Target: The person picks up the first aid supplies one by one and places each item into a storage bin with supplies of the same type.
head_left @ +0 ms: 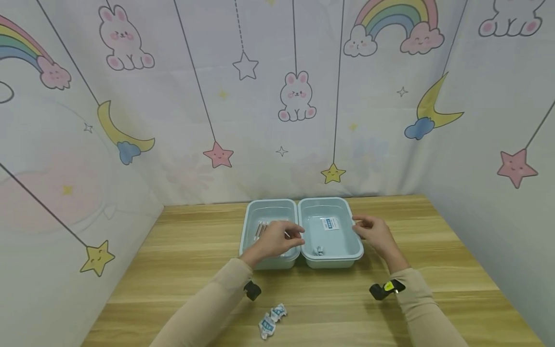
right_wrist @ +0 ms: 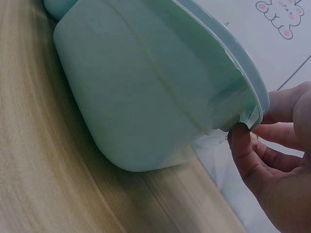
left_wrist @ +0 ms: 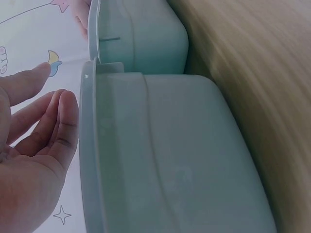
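Two light blue plastic bins stand side by side. Over the left bin (head_left: 245, 236) reaches my left hand (head_left: 277, 238), thumb and loosely bent fingers apart, with nothing visible between them. Its fingertips are near the bins' adjoining rims. My right hand (head_left: 376, 234) pinches the right rim of the right bin (head_left: 334, 260), seen closely as a bin rim (right_wrist: 260, 94) in the right wrist view. Inside the right bin lie a flat white packet (head_left: 330, 223) with a blue label and a crumpled white wrapper (head_left: 318, 250). Several thin brownish sticks (head_left: 260, 230) lie in the left bin, partly hidden by my left hand.
Two crumpled white-and-blue wrappers, a nearer wrapper (head_left: 267, 326) and a farther wrapper (head_left: 278, 312), lie on the wooden table (head_left: 329, 308) in front of the bins. Behind the table hangs a pale printed curtain (head_left: 260, 178), with more printed walls on both sides.
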Available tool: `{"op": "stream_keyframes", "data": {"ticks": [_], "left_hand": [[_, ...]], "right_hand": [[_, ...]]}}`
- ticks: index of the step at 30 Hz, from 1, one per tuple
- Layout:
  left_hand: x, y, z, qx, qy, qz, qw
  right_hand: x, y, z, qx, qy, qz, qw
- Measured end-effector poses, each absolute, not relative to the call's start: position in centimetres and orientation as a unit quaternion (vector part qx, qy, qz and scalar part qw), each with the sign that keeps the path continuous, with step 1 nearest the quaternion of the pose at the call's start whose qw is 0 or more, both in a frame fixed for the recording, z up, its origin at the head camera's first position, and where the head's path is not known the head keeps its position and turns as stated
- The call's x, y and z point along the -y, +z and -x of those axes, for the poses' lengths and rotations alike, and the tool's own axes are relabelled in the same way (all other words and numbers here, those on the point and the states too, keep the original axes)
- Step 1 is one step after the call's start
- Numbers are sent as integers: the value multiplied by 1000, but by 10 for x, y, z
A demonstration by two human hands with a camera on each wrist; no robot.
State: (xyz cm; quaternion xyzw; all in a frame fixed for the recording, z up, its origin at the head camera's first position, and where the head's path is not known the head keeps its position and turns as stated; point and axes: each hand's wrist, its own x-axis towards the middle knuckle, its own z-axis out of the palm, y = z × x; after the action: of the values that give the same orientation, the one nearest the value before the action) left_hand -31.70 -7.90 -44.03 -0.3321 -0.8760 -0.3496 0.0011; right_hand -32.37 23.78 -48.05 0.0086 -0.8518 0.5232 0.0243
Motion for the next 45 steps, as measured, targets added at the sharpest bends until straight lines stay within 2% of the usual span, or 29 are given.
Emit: {"op": "stream_keyframes", "data": {"ticks": [21, 45], "left_hand": [[84, -443, 316, 873, -350, 341, 12], [115, -440, 282, 851, -362, 380, -17]], "right_hand": [[-236, -479, 322, 849, 527, -10, 34], [-234, -479, 320, 851, 524, -8, 39]]}}
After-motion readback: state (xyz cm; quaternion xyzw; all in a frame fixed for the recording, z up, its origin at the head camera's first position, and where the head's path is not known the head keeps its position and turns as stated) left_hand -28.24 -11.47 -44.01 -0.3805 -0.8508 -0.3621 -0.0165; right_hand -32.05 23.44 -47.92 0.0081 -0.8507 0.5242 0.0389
